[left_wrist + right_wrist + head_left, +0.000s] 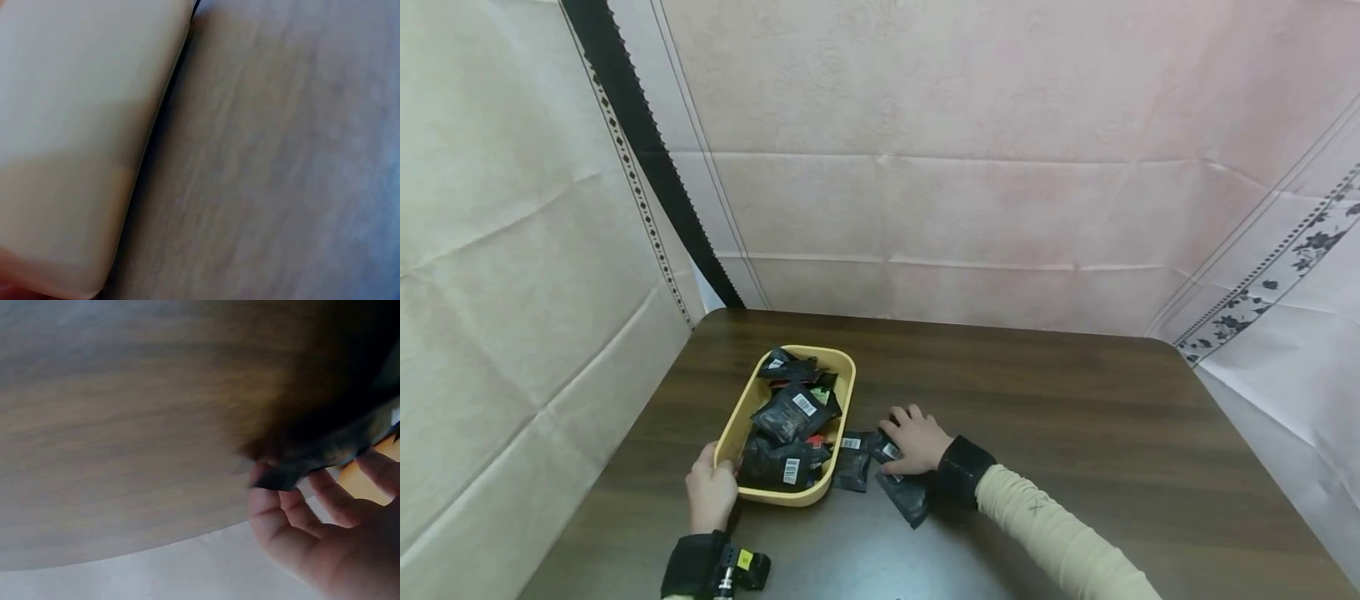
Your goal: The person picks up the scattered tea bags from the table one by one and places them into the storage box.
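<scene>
A yellow plastic basket (790,497) stands on the left part of the table, holding several black packets (790,414) with white barcode labels. My left hand (711,493) grips its near left corner. The basket's pale wall (69,125) fills the left of the left wrist view. Right of the basket, my right hand (916,442) holds a black packet (906,500), partly hidden under the palm and fingers. In the right wrist view, the bent fingers lie along the edge of the dark packet (281,478). Another black packet (852,462) lies between that hand and the basket.
The dark wooden table (1075,417) extends to the right and behind the basket. A pale cloth (962,208) hangs behind the table, and another cloth (512,292) hangs along its left side.
</scene>
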Tool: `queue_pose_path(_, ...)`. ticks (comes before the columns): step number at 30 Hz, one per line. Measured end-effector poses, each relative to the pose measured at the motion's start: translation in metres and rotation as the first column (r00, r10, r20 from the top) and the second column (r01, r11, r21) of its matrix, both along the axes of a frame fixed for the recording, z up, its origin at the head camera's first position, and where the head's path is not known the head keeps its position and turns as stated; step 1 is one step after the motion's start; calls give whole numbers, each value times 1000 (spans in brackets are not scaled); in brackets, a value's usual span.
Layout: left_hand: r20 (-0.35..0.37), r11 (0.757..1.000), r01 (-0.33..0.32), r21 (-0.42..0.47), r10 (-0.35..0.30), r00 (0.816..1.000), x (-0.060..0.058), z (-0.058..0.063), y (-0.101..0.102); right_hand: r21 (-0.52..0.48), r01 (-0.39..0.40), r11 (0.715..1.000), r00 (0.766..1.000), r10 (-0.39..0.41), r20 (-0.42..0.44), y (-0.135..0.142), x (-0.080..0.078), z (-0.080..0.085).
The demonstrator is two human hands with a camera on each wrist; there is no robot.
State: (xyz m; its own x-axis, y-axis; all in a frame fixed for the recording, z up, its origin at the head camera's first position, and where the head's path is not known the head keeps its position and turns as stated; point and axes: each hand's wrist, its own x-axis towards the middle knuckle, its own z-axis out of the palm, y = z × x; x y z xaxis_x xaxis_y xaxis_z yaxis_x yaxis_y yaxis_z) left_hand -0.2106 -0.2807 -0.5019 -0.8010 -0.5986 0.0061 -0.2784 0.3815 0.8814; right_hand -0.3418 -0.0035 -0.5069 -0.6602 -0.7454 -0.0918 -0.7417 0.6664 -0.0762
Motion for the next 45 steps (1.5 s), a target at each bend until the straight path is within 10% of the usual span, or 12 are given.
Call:
queue_pose_path(19,21,1000,5,23,-6,1000,3,3,0,-77,22,997,996,-29,-84,12,-8,-19)
queue_pose_path(31,3,1000,7,-2,-7,1000,3,3,-1,-201,-11,980,999,2,-42,4,-10,16)
queue_pose_path(45,-4,1000,-3,5,3,1000,3,1,1,-393,-62,917,998,67,-1,-77,-19,74)
